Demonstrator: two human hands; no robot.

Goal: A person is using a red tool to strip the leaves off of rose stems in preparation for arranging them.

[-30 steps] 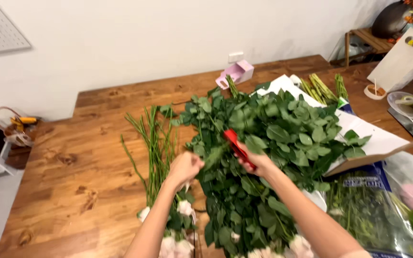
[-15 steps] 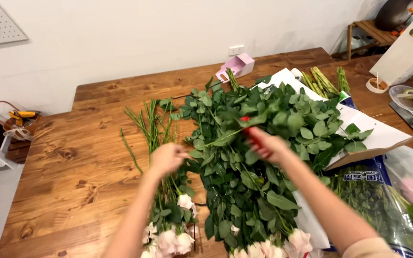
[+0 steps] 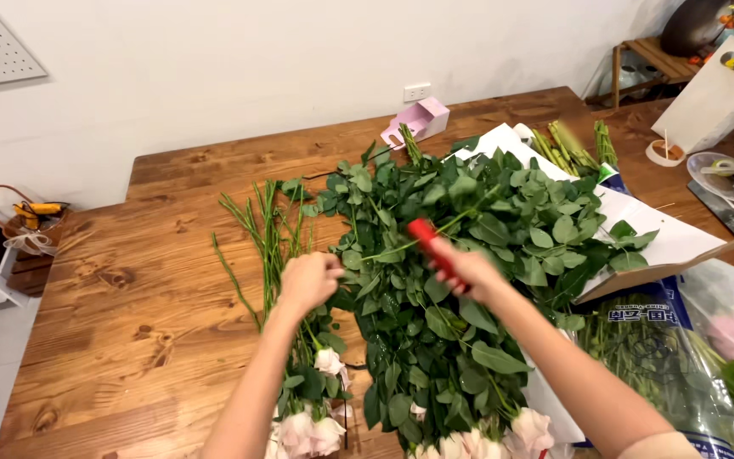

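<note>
A big heap of leafy rose stems [image 3: 460, 255] lies across the wooden table [image 3: 129, 263], pale pink blooms toward me. My right hand [image 3: 469, 268] is closed on a red stem-stripping tool [image 3: 428, 240] over the heap, with a stem running through it. My left hand [image 3: 306, 280] grips the same stem near its bloom end. To the left lies a small bunch of stripped stems [image 3: 265, 246] with pink roses [image 3: 312, 429] at the near end.
White wrapping paper [image 3: 664, 234] lies under the heap. A plastic sleeve of flowers [image 3: 681, 365] sits at right. A pink box [image 3: 418, 119], a tape roll [image 3: 664, 153], a glass dish [image 3: 724, 174] and a basket [image 3: 23, 217] stand around the edges.
My right hand has pushed the red tool up the stem, away from me, then eased back. My left hand has moved slightly left with the stem. The view shifted a little.
</note>
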